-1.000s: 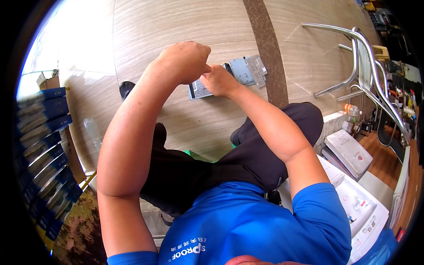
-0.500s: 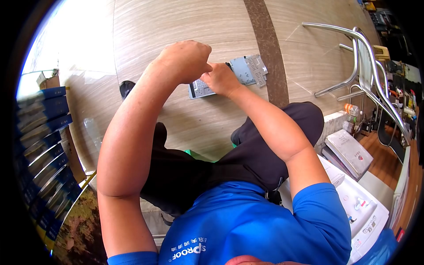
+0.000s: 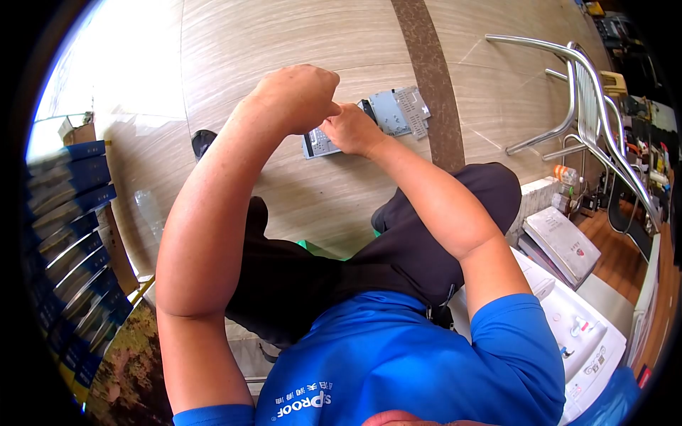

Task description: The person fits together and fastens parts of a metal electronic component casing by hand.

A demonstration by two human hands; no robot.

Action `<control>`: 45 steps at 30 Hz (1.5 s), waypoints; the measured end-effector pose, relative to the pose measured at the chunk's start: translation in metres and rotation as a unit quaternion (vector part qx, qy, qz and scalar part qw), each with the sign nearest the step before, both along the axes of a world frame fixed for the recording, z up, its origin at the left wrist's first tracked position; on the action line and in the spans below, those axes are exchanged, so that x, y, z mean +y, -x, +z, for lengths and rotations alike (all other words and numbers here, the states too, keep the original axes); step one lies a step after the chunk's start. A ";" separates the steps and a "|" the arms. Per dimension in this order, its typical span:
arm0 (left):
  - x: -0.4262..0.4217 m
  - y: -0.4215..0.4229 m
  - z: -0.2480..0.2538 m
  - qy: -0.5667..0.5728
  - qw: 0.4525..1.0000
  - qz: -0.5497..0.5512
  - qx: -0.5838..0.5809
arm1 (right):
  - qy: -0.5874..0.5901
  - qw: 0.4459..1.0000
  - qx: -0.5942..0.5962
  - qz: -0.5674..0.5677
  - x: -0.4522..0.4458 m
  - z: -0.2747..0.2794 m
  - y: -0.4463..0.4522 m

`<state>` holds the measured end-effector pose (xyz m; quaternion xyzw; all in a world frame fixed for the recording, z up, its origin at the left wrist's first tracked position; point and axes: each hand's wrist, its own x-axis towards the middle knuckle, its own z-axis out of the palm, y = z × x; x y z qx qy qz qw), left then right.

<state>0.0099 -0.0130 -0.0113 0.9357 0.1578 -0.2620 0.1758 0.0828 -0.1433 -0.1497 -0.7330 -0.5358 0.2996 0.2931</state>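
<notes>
My left hand (image 3: 297, 98) is closed, its back turned up and its wrist bent over the metal parts on the floor. What its fingers hold, if anything, is hidden. Close against it is my right hand (image 3: 353, 130), with fingers drawn together near the left fingertips; their contents cannot be made out. Under and beside both hands lies a grey metal casing (image 3: 320, 146) with holes in its surface, partly covered by the hands. To the right are a flat grey metal plate (image 3: 387, 112) and a perforated metal piece (image 3: 412, 113). A black part (image 3: 366, 108) shows by my right knuckles.
A dark brown stripe (image 3: 430, 71) crosses the tiled floor. At right stands a metal-framed chair (image 3: 586, 106), with a binder (image 3: 561, 245) and a white tray (image 3: 593, 348) nearer me. Blue boxes (image 3: 89, 174) are stacked at left. A dark shoe (image 3: 203, 142) is beyond my left forearm.
My right hand has shifted slightly left, and more of the black part beside its knuckles shows. My left hand stays nearly in place. The metal pieces look unmoved.
</notes>
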 end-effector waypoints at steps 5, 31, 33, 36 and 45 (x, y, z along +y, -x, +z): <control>0.000 0.003 -0.007 -0.004 0.999 0.000 -0.032 | -0.029 0.999 -0.009 -0.022 0.000 -0.008 -0.001; 0.001 0.000 -0.003 0.001 1.000 0.000 -0.009 | -0.033 0.999 -0.015 -0.005 0.000 -0.005 -0.002; 0.000 0.000 -0.001 0.005 1.000 0.008 0.001 | -0.026 0.998 -0.026 -0.043 0.000 -0.009 -0.002; 0.001 0.002 -0.001 0.001 1.000 0.002 -0.007 | 0.022 0.998 -0.032 -0.048 0.001 -0.014 -0.004; 0.000 0.005 -0.005 -0.008 0.999 -0.005 -0.052 | -0.011 1.000 -0.022 0.016 0.001 -0.010 -0.003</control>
